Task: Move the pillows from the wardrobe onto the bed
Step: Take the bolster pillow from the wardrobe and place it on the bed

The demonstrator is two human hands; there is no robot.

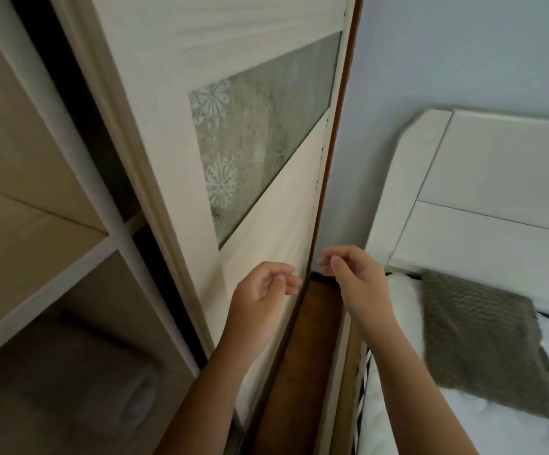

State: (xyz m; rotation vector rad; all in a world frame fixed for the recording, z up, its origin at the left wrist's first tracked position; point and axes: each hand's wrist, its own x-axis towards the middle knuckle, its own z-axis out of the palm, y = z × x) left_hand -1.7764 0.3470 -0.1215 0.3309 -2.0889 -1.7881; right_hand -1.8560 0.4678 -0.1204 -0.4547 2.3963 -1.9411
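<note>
The wardrobe (37, 224) fills the left half, its beige shelves exposed beside a white sliding door (260, 60) with a frosted, snowflake-patterned pane. A blurred brownish pillow (102, 382) lies on the lower shelf. On the right is the bed (430, 421) with white bedding, and a grey knitted pillow (483, 336) rests on it below the headboard. My left hand (260, 290) hovers in front of the door, fingers loosely curled and holding nothing. My right hand (351, 274) is raised beside it near the door's right edge, also with nothing in it.
A white headboard (496, 192) stands against the pale blue wall. A narrow gap with brown wood (315, 339) separates the wardrobe from the bed's edge. The wardrobe's brown side trim (338, 159) runs up the middle of the view.
</note>
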